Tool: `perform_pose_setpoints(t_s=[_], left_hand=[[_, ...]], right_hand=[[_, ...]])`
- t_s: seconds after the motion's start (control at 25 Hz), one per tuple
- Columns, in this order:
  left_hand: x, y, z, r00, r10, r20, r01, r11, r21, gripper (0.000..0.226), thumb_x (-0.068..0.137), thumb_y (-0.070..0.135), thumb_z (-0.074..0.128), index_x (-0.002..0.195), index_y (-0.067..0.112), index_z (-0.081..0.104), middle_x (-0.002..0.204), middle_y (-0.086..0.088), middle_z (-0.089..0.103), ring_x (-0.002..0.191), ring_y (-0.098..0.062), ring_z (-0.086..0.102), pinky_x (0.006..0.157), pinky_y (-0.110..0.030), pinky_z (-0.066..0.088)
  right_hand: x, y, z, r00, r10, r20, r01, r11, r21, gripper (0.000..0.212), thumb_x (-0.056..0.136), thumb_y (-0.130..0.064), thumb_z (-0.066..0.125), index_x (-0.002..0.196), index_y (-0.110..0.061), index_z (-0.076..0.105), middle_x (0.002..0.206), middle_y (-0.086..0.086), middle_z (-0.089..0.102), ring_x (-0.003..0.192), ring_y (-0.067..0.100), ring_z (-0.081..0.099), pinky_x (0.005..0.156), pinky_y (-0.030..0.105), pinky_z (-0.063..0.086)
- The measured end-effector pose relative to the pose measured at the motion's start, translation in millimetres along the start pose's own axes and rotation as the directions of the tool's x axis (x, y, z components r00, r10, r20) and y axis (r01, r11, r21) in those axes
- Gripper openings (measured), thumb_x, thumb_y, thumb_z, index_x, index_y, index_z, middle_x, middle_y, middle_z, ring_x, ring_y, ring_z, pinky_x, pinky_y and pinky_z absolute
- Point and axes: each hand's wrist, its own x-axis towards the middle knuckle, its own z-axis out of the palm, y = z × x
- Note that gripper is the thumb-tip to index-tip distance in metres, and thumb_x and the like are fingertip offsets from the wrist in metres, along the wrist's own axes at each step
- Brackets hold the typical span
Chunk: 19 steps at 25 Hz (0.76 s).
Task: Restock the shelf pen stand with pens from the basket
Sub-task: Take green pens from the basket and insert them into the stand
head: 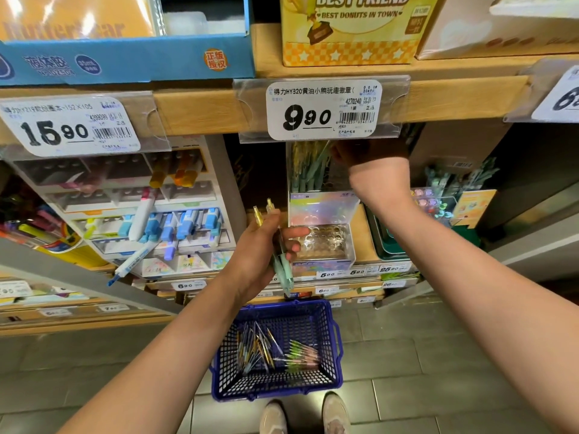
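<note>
My left hand (266, 245) grips a bunch of pens (280, 261) with mint green barrels and yellow tops, just left of the pen stand. The clear pen stand (322, 242) sits on the shelf; its front tier shows round holes, and green pens (308, 170) stand in its back tier. My right hand (369, 151) reaches up over the back tier, partly hidden behind the 9.90 price tag (322, 109); its fingers sit at the tops of the green pens and their hold is not visible. A blue basket (335, 336) on the floor holds several loose pens (272, 349).
A highlighter display (150, 214) fills the shelf to the left, with one marker hanging over its edge. A green tray (388, 242) and small displays stand to the right of the stand. The wooden upper shelf edge (194, 111) overhangs close above. My shoes (304, 415) stand behind the basket.
</note>
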Motion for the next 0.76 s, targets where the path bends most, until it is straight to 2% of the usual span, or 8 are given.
perform_pose_setpoints(t_s=[0.08, 0.12, 0.2, 0.24, 0.32, 0.44, 0.6, 0.76], left_hand=[[0, 1, 0, 1.000, -0.008, -0.003, 0.008, 1.000, -0.007, 0.019, 0.108, 0.019, 0.042, 0.117, 0.006, 0.053, 0.101, -0.022, 0.076, 0.061, -0.019, 0.062, 0.056, -0.028, 0.047], [0, 2, -1, 1.000, -0.010, -0.008, 0.010, 1.000, -0.011, 0.022, 0.108, 0.017, 0.041, 0.121, 0.004, 0.054, 0.104, -0.022, 0.076, 0.063, -0.019, 0.063, 0.058, -0.028, 0.048], [1, 2, -3, 1.000, -0.009, -0.015, 0.009, 1.000, -0.008, 0.027, 0.108, 0.014, 0.041, 0.128, 0.002, 0.054, 0.107, -0.022, 0.076, 0.067, -0.019, 0.066, 0.062, -0.028, 0.051], [1, 1, -3, 1.000, -0.002, -0.014, 0.002, 1.000, 0.001, 0.028, 0.108, 0.014, 0.042, 0.130, 0.001, 0.054, 0.107, -0.021, 0.076, 0.068, -0.018, 0.067, 0.063, -0.028, 0.052], [1, 0, -4, 1.000, 0.023, -0.006, -0.023, 0.999, 0.022, 0.030, 0.108, 0.015, 0.046, 0.133, 0.000, 0.053, 0.108, -0.017, 0.076, 0.072, -0.018, 0.068, 0.065, -0.029, 0.053], [0, -4, -5, 0.998, 0.063, 0.022, -0.065, 0.996, 0.065, 0.033, 0.107, 0.023, 0.051, 0.132, 0.001, 0.050, 0.115, -0.010, 0.076, 0.077, -0.018, 0.070, 0.067, -0.033, 0.055], [-2, -5, -5, 0.993, 0.108, 0.047, -0.113, 0.987, 0.115, 0.021, 0.104, 0.026, 0.055, 0.118, 0.011, 0.049, 0.117, -0.007, 0.076, 0.080, -0.019, 0.071, 0.064, -0.031, 0.055], [-1, -5, 1, 0.987, 0.137, 0.081, -0.141, 0.989, 0.046, 0.025, 0.100, 0.024, 0.059, 0.119, 0.011, 0.048, 0.107, -0.011, 0.075, 0.070, -0.019, 0.065, 0.057, -0.027, 0.050]], right_hand=[[-2, -15, 4, 0.997, -0.067, 0.028, 0.069, 0.992, -0.109, 0.033, 0.097, -0.005, 0.034, 0.092, -0.019, 0.064, 0.091, 0.002, 0.066, 0.076, 0.015, 0.059, 0.062, 0.025, 0.038], [-1, -18, 5, 0.982, -0.188, 0.007, 0.188, 0.975, -0.123, 0.037, 0.098, -0.005, 0.030, 0.103, -0.010, 0.067, 0.101, 0.013, 0.069, 0.087, 0.028, 0.062, 0.068, 0.031, 0.039], [2, -19, 9, 0.945, -0.306, -0.113, 0.301, 0.952, -0.060, 0.019, 0.097, -0.006, 0.053, 0.097, -0.001, 0.071, 0.096, 0.024, 0.071, 0.087, 0.039, 0.064, 0.073, 0.042, 0.048], [0, -18, 11, 0.922, -0.354, -0.159, 0.342, 0.934, -0.098, 0.011, 0.092, -0.006, 0.062, 0.089, -0.002, 0.072, 0.090, 0.023, 0.071, 0.083, 0.040, 0.064, 0.072, 0.042, 0.050], [1, -11, 20, 0.924, -0.380, -0.042, 0.367, 0.912, -0.183, 0.011, 0.088, -0.004, 0.064, 0.085, -0.009, 0.073, 0.085, 0.014, 0.072, 0.079, 0.035, 0.066, 0.069, 0.038, 0.053], [4, -8, 31, 0.952, -0.285, 0.112, 0.299, 0.943, -0.144, 0.015, 0.092, -0.012, 0.061, 0.094, -0.019, 0.074, 0.091, 0.006, 0.073, 0.081, 0.028, 0.068, 0.072, 0.033, 0.056], [5, -10, 38, 0.962, -0.251, 0.110, 0.266, 0.952, -0.154, 0.015, 0.095, -0.020, 0.060, 0.095, -0.023, 0.075, 0.090, 0.004, 0.074, 0.078, 0.027, 0.069, 0.070, 0.032, 0.057], [5, -7, 37, 0.974, -0.171, 0.150, 0.197, 0.965, -0.175, 0.014, 0.093, -0.018, 0.063, 0.096, -0.019, 0.076, 0.094, 0.003, 0.075, 0.085, 0.023, 0.070, 0.075, 0.023, 0.053]])
